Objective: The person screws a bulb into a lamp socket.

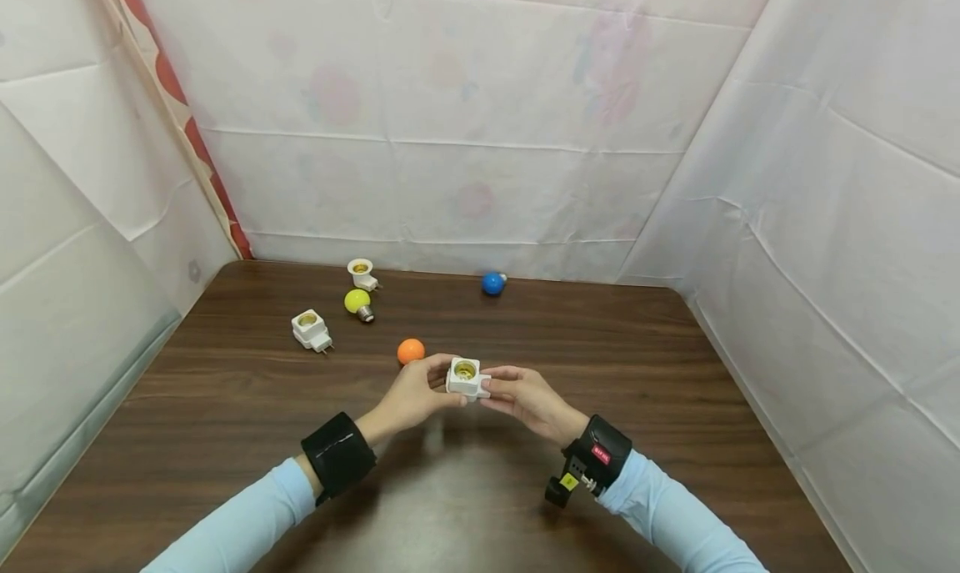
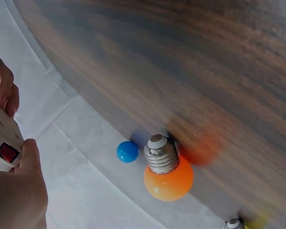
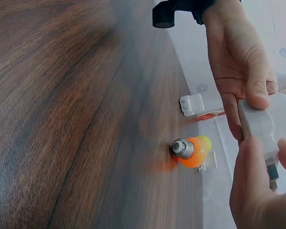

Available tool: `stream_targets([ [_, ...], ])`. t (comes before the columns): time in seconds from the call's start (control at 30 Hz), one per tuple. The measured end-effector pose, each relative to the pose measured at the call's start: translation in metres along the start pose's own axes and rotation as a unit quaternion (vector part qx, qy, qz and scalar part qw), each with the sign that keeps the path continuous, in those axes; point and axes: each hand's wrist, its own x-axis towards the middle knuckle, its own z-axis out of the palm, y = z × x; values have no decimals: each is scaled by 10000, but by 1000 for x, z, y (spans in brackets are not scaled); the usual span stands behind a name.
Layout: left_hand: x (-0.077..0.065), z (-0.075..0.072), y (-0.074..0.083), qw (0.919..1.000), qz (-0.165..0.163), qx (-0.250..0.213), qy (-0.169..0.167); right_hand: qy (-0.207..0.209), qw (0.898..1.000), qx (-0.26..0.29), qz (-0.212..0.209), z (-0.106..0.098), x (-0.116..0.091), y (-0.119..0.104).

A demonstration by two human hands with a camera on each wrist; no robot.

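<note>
Both hands hold one white plug-in lamp socket (image 1: 467, 383), raised over the table with its brass-threaded opening facing up. The left hand (image 1: 411, 396) grips the socket's left side between thumb and fingers. From the other side, the right hand (image 1: 531, 399) pinches the narrower end. A red switch (image 2: 7, 152) shows on the socket in the left wrist view. Just beyond the left fingers, an orange bulb (image 1: 410, 350) rests on the table, its metal screw base (image 2: 161, 155) turned toward the hands.
Farther left on the brown table (image 1: 225, 373) lie a second square white socket (image 1: 310, 331), a yellow bulb (image 1: 357, 300) and a round-rimmed white socket (image 1: 362, 274). A blue bulb (image 1: 492, 283) sits near the back edge. White sheets (image 1: 465, 81) enclose the back and sides.
</note>
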Motion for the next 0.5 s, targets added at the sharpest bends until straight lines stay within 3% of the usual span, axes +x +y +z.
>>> stream_targets([
  [0.13, -1, 3, -1, 10000, 85, -2, 45, 30, 10000, -55, 51, 0, 1, 2],
  [0.23, -6, 3, 12, 9999, 79, 69, 42, 84, 9998, -150, 51, 0, 1, 3],
  [0.37, -8, 6, 14, 9999, 74, 69, 54, 123, 9996, -264, 63, 1, 1, 3],
  [0.5, -2, 10, -6, 9999, 121, -49, 82, 111, 9993, -353, 95, 1, 1, 2],
])
